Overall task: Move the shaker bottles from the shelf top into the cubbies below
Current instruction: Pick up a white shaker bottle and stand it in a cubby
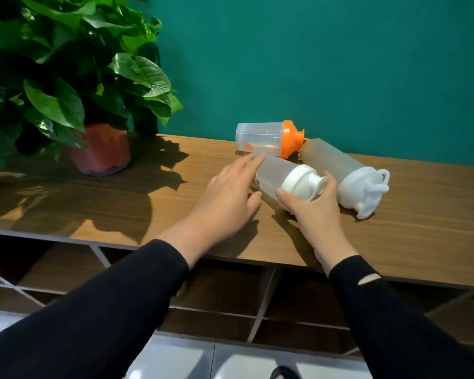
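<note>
Three shaker bottles lie on their sides on the wooden shelf top (411, 233). The nearest is frosted with a white lid (282, 177); my right hand (314, 212) grips its lid end. My left hand (227, 195) is spread beside its base, fingertips touching the frosted body. Behind it lies a clear bottle with an orange lid (268, 138). To the right rests a larger frosted bottle with a white lid and loop (348, 173). The dark cubbies (298, 299) open below the shelf's front edge.
A leafy potted plant in a red pot (99, 149) stands at the left of the shelf top and casts a broad shadow. A teal wall (340, 64) backs the shelf. White dividers separate the cubbies. Pale floor tiles show at the bottom.
</note>
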The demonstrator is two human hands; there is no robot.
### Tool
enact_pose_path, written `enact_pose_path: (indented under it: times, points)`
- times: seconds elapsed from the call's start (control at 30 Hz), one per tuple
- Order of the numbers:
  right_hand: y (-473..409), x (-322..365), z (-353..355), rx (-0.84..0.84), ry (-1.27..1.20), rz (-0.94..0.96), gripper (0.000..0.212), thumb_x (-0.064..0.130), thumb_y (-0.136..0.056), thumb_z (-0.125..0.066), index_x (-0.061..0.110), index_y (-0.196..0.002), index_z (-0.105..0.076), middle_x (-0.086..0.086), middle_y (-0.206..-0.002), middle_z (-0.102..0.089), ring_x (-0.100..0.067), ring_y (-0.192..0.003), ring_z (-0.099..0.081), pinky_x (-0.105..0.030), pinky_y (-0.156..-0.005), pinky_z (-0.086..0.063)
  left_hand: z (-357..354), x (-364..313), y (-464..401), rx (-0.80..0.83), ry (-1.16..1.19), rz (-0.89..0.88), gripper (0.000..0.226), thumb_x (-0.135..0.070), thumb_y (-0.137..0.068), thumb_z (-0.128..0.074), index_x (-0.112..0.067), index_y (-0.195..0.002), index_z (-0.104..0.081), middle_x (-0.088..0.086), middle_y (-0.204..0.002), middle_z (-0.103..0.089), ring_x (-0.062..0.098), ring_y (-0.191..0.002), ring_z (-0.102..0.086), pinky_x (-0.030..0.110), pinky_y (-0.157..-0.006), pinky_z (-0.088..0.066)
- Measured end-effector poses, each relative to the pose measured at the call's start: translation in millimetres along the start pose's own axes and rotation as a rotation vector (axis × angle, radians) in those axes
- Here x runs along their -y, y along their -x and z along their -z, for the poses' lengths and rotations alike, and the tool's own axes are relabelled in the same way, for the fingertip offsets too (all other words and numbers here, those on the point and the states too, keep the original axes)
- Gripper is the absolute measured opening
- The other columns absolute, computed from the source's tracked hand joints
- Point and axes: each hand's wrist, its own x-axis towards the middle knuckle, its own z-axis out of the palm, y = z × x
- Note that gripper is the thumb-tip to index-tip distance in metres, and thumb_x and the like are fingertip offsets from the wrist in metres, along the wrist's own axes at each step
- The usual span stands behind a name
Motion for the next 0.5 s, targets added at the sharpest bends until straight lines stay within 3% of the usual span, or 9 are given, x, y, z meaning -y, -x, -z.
enact_pose_path:
  times: [0.1,0.2,0.3,0.4,0.43,0.5]
  points:
    - [-4.8,-1.8,-8.2,-0.065,0.083,0.057,0.1,0.046,-0.065,-0.084,0.031,-0.145,-0.026,-0.002,-0.139,-0.046,-0.022,-0.121,-0.053,-0.044,-0.098,-0.053,-11.2,7.5,-28.3,0.116,-0.169,-0.077,0.084,-0.03,-0.097,-0.066,-0.031,-0.162,-0.014,-0.001,-0.173,-0.016,0.021,-0.159,-0.015,0.051,-0.129,-0.016]
    - [19.9,13.6,-10.1,-0.085,0.103,0.179,0.092,0.041,-0.066,-0.085,0.029,-0.141,-0.032,0.001,-0.135,-0.047,-0.018,-0.12,-0.052,-0.038,-0.098,-0.052,-10.3,10.1,-17.2,0.111,-0.24,-0.157,0.094,-0.032,-0.09,-0.074,-0.03,-0.162,-0.013,0.001,-0.172,-0.017,0.021,-0.159,-0.014,0.053,-0.13,-0.015]
    - [72.8,34.9,-0.1,0.006,0.058,0.293,0.094,0.035,-0.062,-0.09,0.036,-0.14,-0.037,0.01,-0.134,-0.051,-0.008,-0.122,-0.052,-0.024,-0.097,-0.047,8.3,1.9,26.0,0.005,-0.137,-0.156,0.103,-0.036,-0.081,-0.08,-0.032,-0.16,-0.015,0.001,-0.167,-0.03,0.02,-0.157,-0.021,0.051,-0.129,-0.018]
    - [138.4,44.0,10.9,0.157,-0.103,0.203,0.106,0.031,-0.047,-0.095,0.055,-0.135,-0.041,0.023,-0.133,-0.055,0.002,-0.121,-0.056,-0.01,-0.09,-0.048,19.1,-9.1,101.0,-0.119,0.069,-0.113,0.094,-0.046,-0.073,-0.071,-0.032,-0.154,-0.024,-0.004,-0.157,-0.041,0.016,-0.149,-0.034,0.039,-0.124,-0.028]
    - [162.0,38.8,10.3,0.165,-0.229,0.161,0.109,0.033,-0.039,-0.095,0.056,-0.133,-0.044,0.023,-0.132,-0.058,0.001,-0.121,-0.058,-0.013,-0.091,-0.051,20.7,-15.5,132.5,-0.155,0.141,-0.102,0.093,-0.05,-0.072,-0.071,-0.036,-0.153,-0.027,-0.014,-0.156,-0.039,0.01,-0.148,-0.035,0.032,-0.121,-0.029]
    - [198.6,22.4,-2.7,0.066,-0.508,-0.064,0.112,0.042,-0.023,-0.095,0.042,-0.128,-0.055,0.012,-0.124,-0.066,-0.01,-0.124,-0.061,-0.032,-0.095,-0.055,24.2,-23.3,181.8,-0.19,0.26,-0.075,0.089,-0.057,-0.075,-0.071,-0.042,-0.152,-0.03,-0.025,-0.156,-0.034,0.001,-0.148,-0.033,0.023,-0.118,-0.029]
